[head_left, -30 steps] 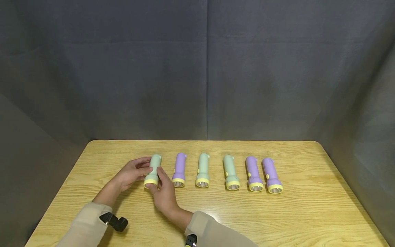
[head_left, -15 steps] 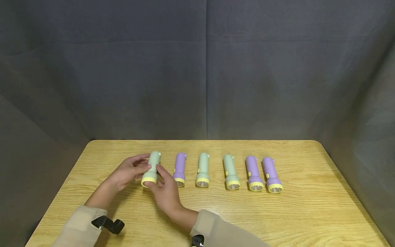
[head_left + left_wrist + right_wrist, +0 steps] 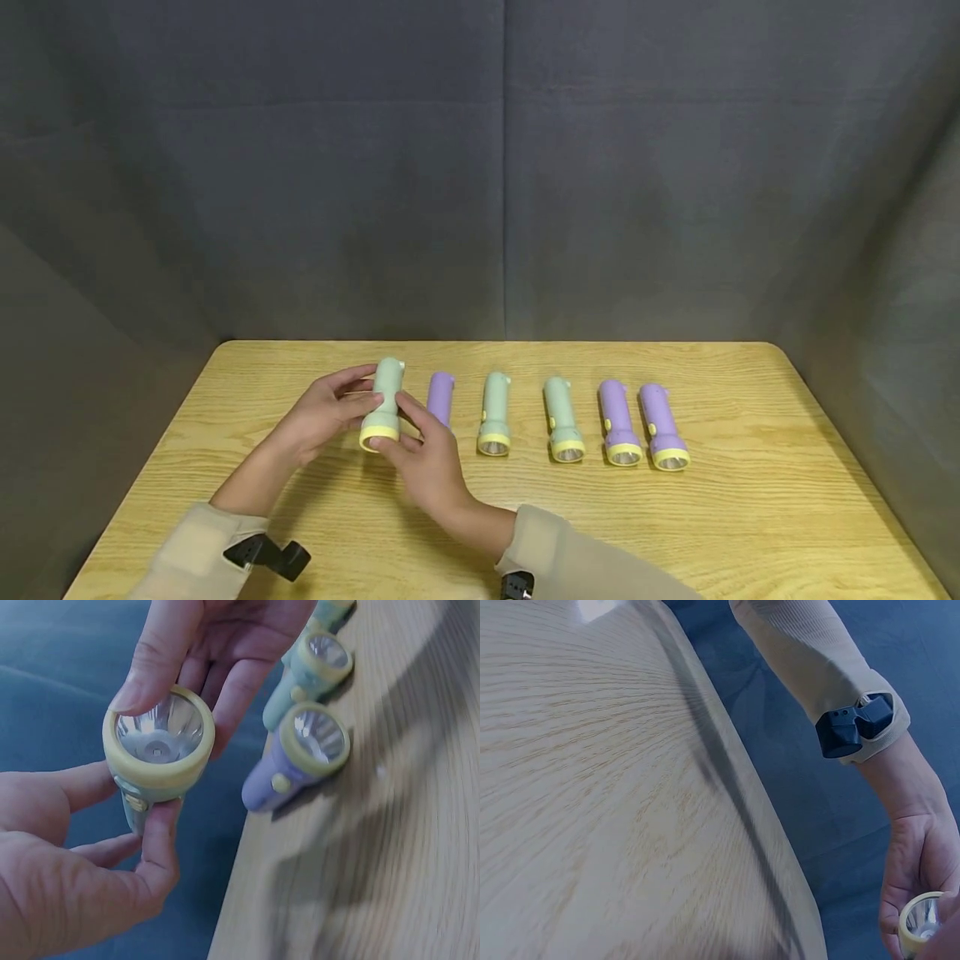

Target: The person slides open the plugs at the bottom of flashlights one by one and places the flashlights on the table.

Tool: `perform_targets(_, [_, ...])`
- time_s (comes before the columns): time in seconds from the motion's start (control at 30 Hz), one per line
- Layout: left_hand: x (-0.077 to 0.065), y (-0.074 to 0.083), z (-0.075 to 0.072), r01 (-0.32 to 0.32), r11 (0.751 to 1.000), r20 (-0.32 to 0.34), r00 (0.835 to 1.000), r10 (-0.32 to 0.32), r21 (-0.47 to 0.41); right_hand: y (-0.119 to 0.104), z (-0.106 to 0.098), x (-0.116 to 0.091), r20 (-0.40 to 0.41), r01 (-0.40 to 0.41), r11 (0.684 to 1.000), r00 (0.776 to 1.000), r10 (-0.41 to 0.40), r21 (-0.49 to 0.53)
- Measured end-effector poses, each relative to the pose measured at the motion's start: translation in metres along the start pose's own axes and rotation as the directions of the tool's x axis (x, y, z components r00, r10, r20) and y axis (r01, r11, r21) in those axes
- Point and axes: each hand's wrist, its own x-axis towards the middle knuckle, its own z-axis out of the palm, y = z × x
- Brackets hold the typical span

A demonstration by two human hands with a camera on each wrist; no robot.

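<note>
A pale green flashlight (image 3: 387,398) with a yellow rim is held up over the left part of the table, its lens end toward the person. My left hand (image 3: 324,418) grips its barrel from the left, thumb near the yellow switch in the left wrist view. From the other side my right hand (image 3: 435,467) holds the head, with the thumb on the yellow rim (image 3: 160,776) and fingers along the side. Just behind the right hand lies a purple flashlight (image 3: 441,395), its lens end hidden in the head view. In the right wrist view, only part of the held flashlight (image 3: 919,919) shows.
Along the wooden table (image 3: 675,533) more flashlights lie in a row: two green ones (image 3: 495,412) (image 3: 562,417), then two purple ones (image 3: 617,417) (image 3: 661,425). Dark curtains (image 3: 502,208) hang behind and at both sides. Small black cameras (image 3: 270,557) sit on the sleeves.
Both hands have lifted the green flashlight and shifted it slightly right. The right hand now covers more of the neighbouring purple flashlight; the rest of the row has stayed put.
</note>
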Motion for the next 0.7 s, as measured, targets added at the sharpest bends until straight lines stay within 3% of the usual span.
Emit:
perform_targets(0.2, [0.002, 0.01, 0.015, -0.014, 1.0, -0.022, 1.0, 0.014, -0.008, -0.006, -0.015, -0.003, 0.002, 0.01, 1.0, 1.0, -0.01, -0.025])
perform_targets(0.43, [0.009, 0.015, 0.035, -0.023, 0.999, -0.033, 0.999, 0.023, -0.028, -0.012, -0.036, -0.008, 0.027, 0.013, 0.999, 1.0, -0.014, 0.035])
perform_targets(0.7, [0.017, 0.022, 0.065, -0.027, 0.997, -0.036, 0.999, 0.025, -0.073, -0.022, -0.064, -0.018, 0.019, -0.003, 0.999, 1.0, 0.003, 0.034])
